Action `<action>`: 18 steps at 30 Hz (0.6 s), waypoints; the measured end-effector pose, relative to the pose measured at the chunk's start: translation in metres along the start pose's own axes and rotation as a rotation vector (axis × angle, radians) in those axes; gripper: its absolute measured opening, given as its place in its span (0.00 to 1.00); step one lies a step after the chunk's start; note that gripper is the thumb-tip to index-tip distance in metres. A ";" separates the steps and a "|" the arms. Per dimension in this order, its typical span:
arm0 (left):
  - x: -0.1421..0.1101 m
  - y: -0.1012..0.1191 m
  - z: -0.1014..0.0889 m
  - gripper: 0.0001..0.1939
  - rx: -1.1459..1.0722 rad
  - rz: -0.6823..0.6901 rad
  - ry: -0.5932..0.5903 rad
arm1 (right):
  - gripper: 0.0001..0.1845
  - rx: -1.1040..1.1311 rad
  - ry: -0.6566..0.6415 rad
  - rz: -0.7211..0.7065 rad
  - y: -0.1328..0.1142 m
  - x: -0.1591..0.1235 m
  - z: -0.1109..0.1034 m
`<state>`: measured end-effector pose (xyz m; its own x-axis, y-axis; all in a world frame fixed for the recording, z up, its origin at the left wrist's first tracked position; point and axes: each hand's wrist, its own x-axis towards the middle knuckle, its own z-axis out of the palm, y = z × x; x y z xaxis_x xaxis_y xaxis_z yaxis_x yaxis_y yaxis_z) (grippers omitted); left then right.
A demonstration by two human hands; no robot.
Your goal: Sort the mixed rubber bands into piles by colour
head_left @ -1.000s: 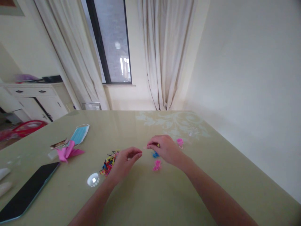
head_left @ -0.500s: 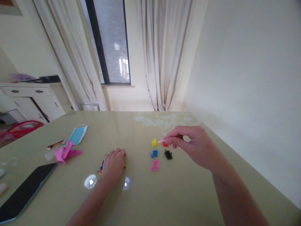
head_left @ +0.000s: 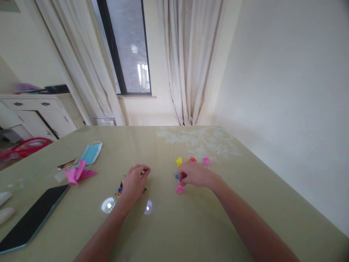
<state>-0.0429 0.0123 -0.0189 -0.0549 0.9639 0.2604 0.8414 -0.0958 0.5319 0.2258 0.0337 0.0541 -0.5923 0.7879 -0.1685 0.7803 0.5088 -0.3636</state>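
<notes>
Both the left hand (head_left: 133, 185), over a multicoloured pile (head_left: 119, 190), and right hand (head_left: 195, 174), near a pink pile (head_left: 179, 189), are holding fingers nearly closed; any grip isn't showing clearly.

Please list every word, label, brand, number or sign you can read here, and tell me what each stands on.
No text is readable.
Brown strip near the face mask: too small and blurred to tell.
Phone: dark screen, no text visible.
</notes>
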 end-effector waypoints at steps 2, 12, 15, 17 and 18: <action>0.000 0.001 -0.001 0.13 -0.097 -0.047 -0.003 | 0.03 -0.013 -0.040 0.008 0.003 0.007 0.010; 0.002 0.004 0.002 0.15 -0.430 -0.098 0.024 | 0.01 -0.017 0.043 0.014 -0.006 -0.003 -0.001; 0.002 0.008 0.001 0.15 -0.506 -0.087 0.034 | 0.02 0.056 0.141 -0.022 -0.017 -0.002 0.000; 0.001 0.014 -0.001 0.15 -0.607 -0.061 0.019 | 0.06 0.096 0.226 -0.030 -0.025 0.003 0.005; 0.000 0.017 -0.001 0.15 -0.662 -0.051 -0.002 | 0.10 0.106 0.269 -0.035 -0.028 0.006 0.008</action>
<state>-0.0293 0.0105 -0.0086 -0.0838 0.9717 0.2207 0.3300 -0.1819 0.9263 0.1991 0.0211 0.0555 -0.5333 0.8412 0.0895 0.7265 0.5096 -0.4609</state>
